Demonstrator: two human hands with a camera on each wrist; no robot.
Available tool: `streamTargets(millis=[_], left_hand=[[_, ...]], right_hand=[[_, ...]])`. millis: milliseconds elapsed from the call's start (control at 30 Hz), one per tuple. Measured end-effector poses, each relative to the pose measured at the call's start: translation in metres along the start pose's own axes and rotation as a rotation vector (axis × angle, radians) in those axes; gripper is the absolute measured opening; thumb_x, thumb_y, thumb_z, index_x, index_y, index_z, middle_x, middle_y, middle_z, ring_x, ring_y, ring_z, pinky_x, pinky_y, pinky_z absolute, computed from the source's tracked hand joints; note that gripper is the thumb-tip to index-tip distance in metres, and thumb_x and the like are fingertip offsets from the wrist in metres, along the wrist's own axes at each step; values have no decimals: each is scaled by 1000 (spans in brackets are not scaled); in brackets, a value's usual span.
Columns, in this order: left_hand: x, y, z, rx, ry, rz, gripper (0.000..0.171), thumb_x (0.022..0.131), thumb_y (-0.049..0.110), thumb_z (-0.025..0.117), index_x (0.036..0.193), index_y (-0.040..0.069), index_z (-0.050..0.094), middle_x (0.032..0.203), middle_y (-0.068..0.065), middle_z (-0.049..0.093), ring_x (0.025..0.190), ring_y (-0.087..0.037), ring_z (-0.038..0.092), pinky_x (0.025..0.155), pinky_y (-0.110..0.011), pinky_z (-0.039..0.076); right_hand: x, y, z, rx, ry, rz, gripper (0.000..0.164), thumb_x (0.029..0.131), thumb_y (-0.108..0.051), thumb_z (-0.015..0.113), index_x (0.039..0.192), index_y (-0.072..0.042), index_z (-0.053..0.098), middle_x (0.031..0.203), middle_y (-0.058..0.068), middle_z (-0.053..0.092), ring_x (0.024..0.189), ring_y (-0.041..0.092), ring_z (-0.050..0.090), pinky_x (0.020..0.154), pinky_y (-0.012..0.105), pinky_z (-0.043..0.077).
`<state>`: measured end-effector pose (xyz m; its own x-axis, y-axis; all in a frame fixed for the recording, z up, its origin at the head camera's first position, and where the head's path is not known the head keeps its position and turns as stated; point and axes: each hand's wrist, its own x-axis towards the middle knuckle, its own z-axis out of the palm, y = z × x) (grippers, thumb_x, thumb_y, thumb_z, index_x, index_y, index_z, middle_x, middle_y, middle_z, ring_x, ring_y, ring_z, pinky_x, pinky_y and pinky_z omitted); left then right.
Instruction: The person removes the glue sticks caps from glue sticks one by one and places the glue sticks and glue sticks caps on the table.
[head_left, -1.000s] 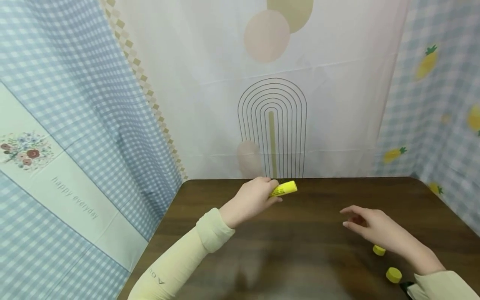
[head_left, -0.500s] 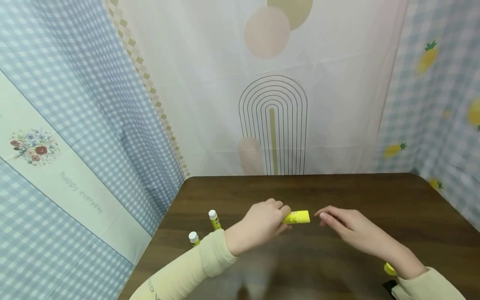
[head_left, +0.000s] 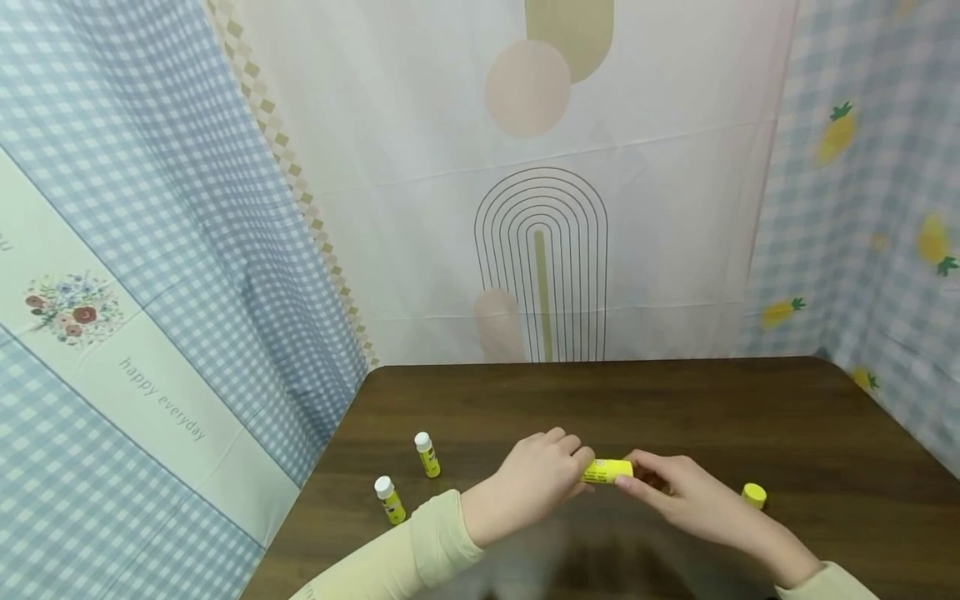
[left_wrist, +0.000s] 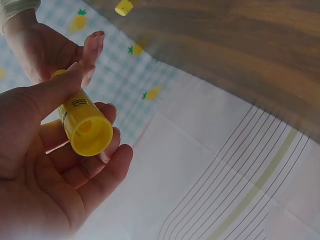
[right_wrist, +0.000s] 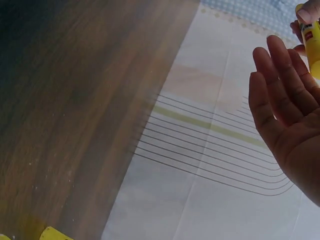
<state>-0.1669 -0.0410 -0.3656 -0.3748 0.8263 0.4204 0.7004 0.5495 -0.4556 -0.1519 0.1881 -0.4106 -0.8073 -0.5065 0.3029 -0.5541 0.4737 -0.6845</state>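
My left hand [head_left: 542,472] holds a yellow glue stick [head_left: 606,472] lying sideways above the table. In the left wrist view, its hollow round end [left_wrist: 92,135] faces the camera between thumb and fingers. My right hand [head_left: 693,497] is at the glue stick's other end, thumb and forefinger pinching it in the head view. The other fingers [right_wrist: 282,80] of that hand stay extended in the right wrist view, where its thumb is out of sight. Two more yellow glue sticks with white tops, one farther back [head_left: 427,456] and one nearer [head_left: 390,501], stand upright at the left.
A yellow cap [head_left: 753,496] sits on the dark wooden table [head_left: 675,400], beyond my right wrist. Two yellow pieces, one more visible [right_wrist: 55,234], show at the right wrist view's bottom edge. A patterned curtain [head_left: 420,250] hangs behind the table.
My left hand has come down and nearer with the glue stick. The right hand has moved left to meet its end. The standing glue sticks, earlier hidden by the left arm, now show fully.
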Motion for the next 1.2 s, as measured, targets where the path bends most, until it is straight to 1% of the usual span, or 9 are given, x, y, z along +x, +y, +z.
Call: streamTargets(millis=[133,267,533,633,733,867,1033,1133,1200], left_hand=[[-2,2,5,-32,-11,21,34,73,50,72,84,20,62,77,11,58,65,-7,48,55,-17,42],[-5,1,5,-95,-37,43,33,77,51,68,85,20,60,77,12,58,66,-5,48,55,-15,43],[-5,-7,-1,-215,-102,54,29,81,47,67,83,20,57,75,12,57,69,-4,49,54,-15,42],[-3,-12,0,-310,-154,65,26,83,45,66,83,21,57,72,14,52,66,-2,46,54,-15,40],[-2,-17,3,-440,-208,74,23,85,42,64,85,21,57,71,16,47,63,1,43,55,-13,37],[-1,-22,5,-547,-248,95,21,87,42,61,90,21,60,74,18,48,64,4,43,58,-11,37],[0,-26,4,-638,-285,116,20,88,41,59,89,21,59,73,17,48,63,5,42,58,-10,36],[0,-30,3,-739,-339,108,20,89,41,58,89,21,58,70,16,48,59,6,40,56,-9,36],[0,-33,5,-815,-381,99,20,89,42,57,91,22,59,69,16,48,58,7,39,55,-9,37]], right_hand=[[-1,1,1,35,-28,-22,5,96,-27,52,95,-25,56,70,-11,55,56,2,46,50,24,42],[-1,1,3,51,-41,-80,7,96,-21,52,92,-25,55,71,-12,56,58,2,47,52,24,43],[1,10,10,-7,42,-225,19,92,-6,57,98,-24,55,75,-15,54,63,2,51,55,22,44],[1,9,11,-28,69,-258,21,90,-4,59,100,-23,55,77,-16,53,64,2,50,55,21,44],[1,7,11,-44,87,-282,22,90,-5,60,100,-24,55,78,-16,53,65,1,50,55,21,43],[1,6,12,-72,120,-336,25,88,-5,63,100,-26,54,81,-17,52,67,0,49,56,18,42],[1,6,12,-152,178,-449,34,82,-5,70,105,-24,55,87,-18,49,70,-2,46,57,13,38],[2,2,9,-211,196,-529,35,80,-7,72,108,-21,56,89,-18,47,73,-3,44,61,9,36],[4,-4,7,-260,210,-588,31,82,-11,71,109,-17,57,91,-17,46,76,-3,43,64,8,35]])
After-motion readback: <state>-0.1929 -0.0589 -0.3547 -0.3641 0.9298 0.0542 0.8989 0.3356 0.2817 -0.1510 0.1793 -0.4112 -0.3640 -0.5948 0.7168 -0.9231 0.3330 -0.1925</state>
